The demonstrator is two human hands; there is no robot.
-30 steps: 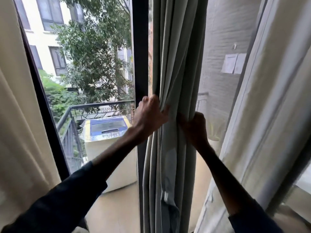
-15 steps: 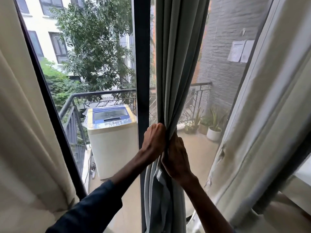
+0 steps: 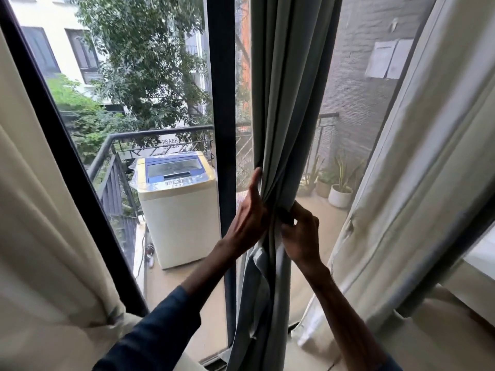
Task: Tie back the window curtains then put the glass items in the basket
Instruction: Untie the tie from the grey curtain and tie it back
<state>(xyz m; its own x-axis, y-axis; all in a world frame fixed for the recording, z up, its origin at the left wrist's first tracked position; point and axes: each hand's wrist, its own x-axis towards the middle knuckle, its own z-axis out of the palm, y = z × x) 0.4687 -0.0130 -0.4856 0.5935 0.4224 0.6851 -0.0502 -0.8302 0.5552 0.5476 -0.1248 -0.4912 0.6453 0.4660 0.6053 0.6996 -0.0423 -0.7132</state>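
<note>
A grey-green curtain [image 3: 289, 116], bunched at the window's middle by the dark frame post [image 3: 221, 103], is pinched by the right hand [image 3: 301, 236]; the left hand [image 3: 249, 212] is pressed flat and open against it. No tie, basket or glassware is seen. Cream curtains [image 3: 417, 183] crowd both sides.

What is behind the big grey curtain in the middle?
Behind the grey curtain are the window glass, a balcony railing and potted plants. Whatever lies directly behind its folds is covered.

A washing machine [image 3: 175, 207] stands near potted plants [image 3: 339, 192] outside.
</note>
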